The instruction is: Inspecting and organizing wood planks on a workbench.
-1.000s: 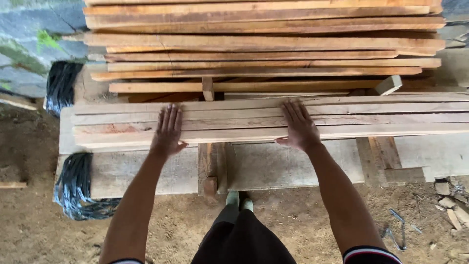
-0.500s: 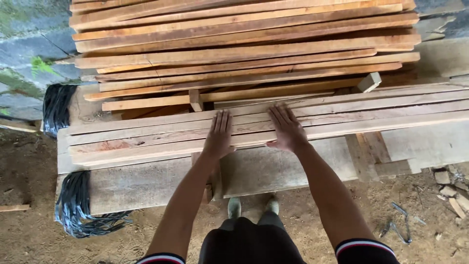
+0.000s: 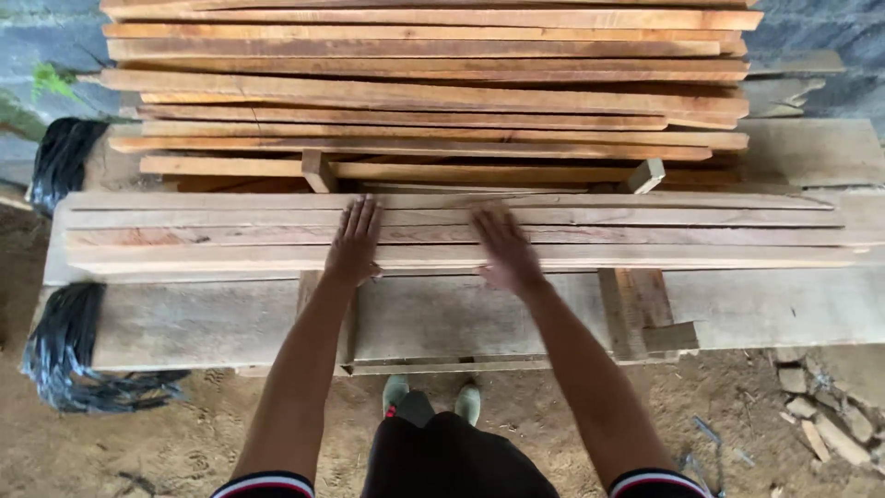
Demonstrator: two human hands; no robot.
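Observation:
Long pale wooden planks [image 3: 645, 231] lie side by side in a flat row across a stack in front of me. My left hand [image 3: 353, 243] rests flat on them, palm down, fingers spread, left of the middle. A little to its right, my right hand [image 3: 504, 251] also lies palm down on the planks, slightly blurred. Neither hand grips anything. Behind this row rises a taller pile of reddish-brown boards [image 3: 424, 92], separated by short cross spacers [image 3: 318, 171].
Wide grey boards [image 3: 203, 323] form the lower front of the stack. Black plastic sheeting [image 3: 64, 350] hangs at the left end. Dirt ground lies below, with stone rubble [image 3: 820, 415] at the right. A grey wall [image 3: 37, 55] stands behind.
My hands were wide apart on the planks, then came close together near the middle. Now they have spread slightly again, and the view has shifted.

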